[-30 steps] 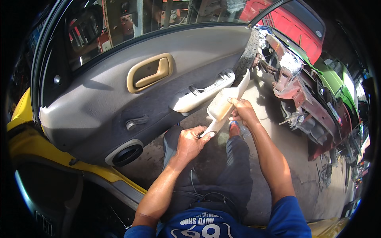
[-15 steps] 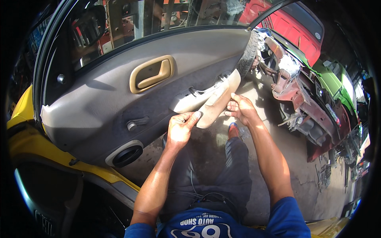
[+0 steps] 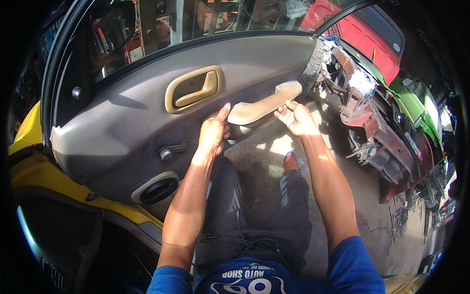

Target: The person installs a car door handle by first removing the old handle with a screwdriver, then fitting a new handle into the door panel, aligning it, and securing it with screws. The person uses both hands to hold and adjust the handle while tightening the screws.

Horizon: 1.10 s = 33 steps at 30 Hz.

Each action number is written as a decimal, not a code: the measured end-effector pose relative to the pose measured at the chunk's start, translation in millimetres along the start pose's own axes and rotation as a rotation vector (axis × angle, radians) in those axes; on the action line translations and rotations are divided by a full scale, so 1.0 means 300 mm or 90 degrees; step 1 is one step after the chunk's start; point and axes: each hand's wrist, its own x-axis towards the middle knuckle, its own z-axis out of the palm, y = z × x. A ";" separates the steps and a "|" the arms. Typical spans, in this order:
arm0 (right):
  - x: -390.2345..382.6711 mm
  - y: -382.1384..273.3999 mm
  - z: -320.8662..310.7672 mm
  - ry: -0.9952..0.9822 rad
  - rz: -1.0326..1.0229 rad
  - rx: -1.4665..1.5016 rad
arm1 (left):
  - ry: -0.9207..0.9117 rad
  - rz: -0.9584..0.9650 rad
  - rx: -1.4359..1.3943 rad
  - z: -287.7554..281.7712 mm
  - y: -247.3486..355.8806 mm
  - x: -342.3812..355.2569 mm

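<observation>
A beige door armrest cover (image 3: 264, 104), curved and raised at its far right end, lies along the armrest of the grey door panel (image 3: 117, 122). My left hand (image 3: 214, 132) closes at the cover's left end, thumb on top and fingers curled below. At the lower edge near the right end, my right hand (image 3: 297, 118) pinches the cover between thumb and fingers. The cover now hides most of the armrest base; whether it is seated there I cannot tell. A tan inner door handle (image 3: 195, 89) sits above and left of my left hand.
A window crank (image 3: 167, 153) and a round speaker opening (image 3: 155, 189) are lower on the door. Yellow bodywork (image 3: 122, 208) frames the doorway. To the right stand a tyre (image 3: 311, 68), a stripped reddish car front (image 3: 364, 115) and a green car part (image 3: 413, 105).
The cover has swung up and away from me, from a steep tilt to lying along the armrest, covering its pale base. Both hands have moved up with it.
</observation>
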 end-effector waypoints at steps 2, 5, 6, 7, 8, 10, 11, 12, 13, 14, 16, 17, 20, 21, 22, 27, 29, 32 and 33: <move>0.012 0.008 0.006 -0.005 -0.005 -0.013 | 0.024 -0.015 -0.079 -0.012 -0.014 0.006; 0.027 0.015 0.005 -0.039 -0.029 0.025 | -0.007 -0.015 -0.141 -0.018 -0.027 0.003; 0.032 0.017 0.001 -0.036 -0.041 0.029 | -0.027 -0.015 -0.141 -0.016 -0.029 0.002; 0.039 0.018 -0.004 -0.044 -0.056 0.037 | -0.046 -0.010 -0.140 -0.011 -0.029 0.003; 0.046 0.022 -0.009 -0.061 -0.070 0.045 | -0.065 -0.006 -0.139 -0.005 -0.029 0.003; 0.065 0.034 -0.020 -0.054 -0.069 0.057 | -0.043 0.006 -0.139 0.011 -0.027 0.013; 0.077 0.043 -0.024 -0.061 -0.070 0.064 | -0.035 0.011 -0.142 0.020 -0.026 0.022; 0.088 0.053 -0.028 -0.044 -0.070 0.072 | -0.029 0.019 -0.144 0.026 -0.027 0.029; 0.098 0.065 -0.031 -0.058 -0.067 0.067 | -0.008 0.023 -0.134 0.031 -0.030 0.037; 0.109 0.076 -0.032 -0.051 -0.062 0.062 | 0.004 0.015 -0.120 0.035 -0.035 0.042; 0.122 0.090 -0.035 -0.037 -0.056 0.053 | 0.030 0.017 -0.088 0.035 -0.047 0.047; 0.125 0.090 -0.037 -0.029 -0.055 0.048 | 0.029 0.012 -0.071 0.033 -0.051 0.048; 0.125 0.059 -0.041 -0.058 -0.029 0.066 | -0.003 0.053 -0.062 0.026 -0.047 0.041; 0.122 0.040 -0.041 -0.078 -0.018 0.080 | -0.008 0.063 -0.029 0.027 -0.041 0.036; 0.115 0.022 -0.041 -0.053 -0.005 0.062 | -0.011 0.071 0.003 0.033 -0.039 0.024; 0.040 -0.009 -0.067 0.000 -0.021 -0.005 | -0.039 0.367 0.301 0.119 -0.106 -0.102; -0.021 0.008 -0.122 -0.082 -0.087 -0.007 | -0.154 0.474 0.434 0.135 -0.177 -0.191; -0.083 0.044 -0.228 -0.130 -0.107 0.073 | -0.205 0.586 0.521 0.147 -0.283 -0.256; -0.097 0.052 -0.264 -0.148 -0.125 0.088 | -0.213 0.586 0.567 0.137 -0.306 -0.262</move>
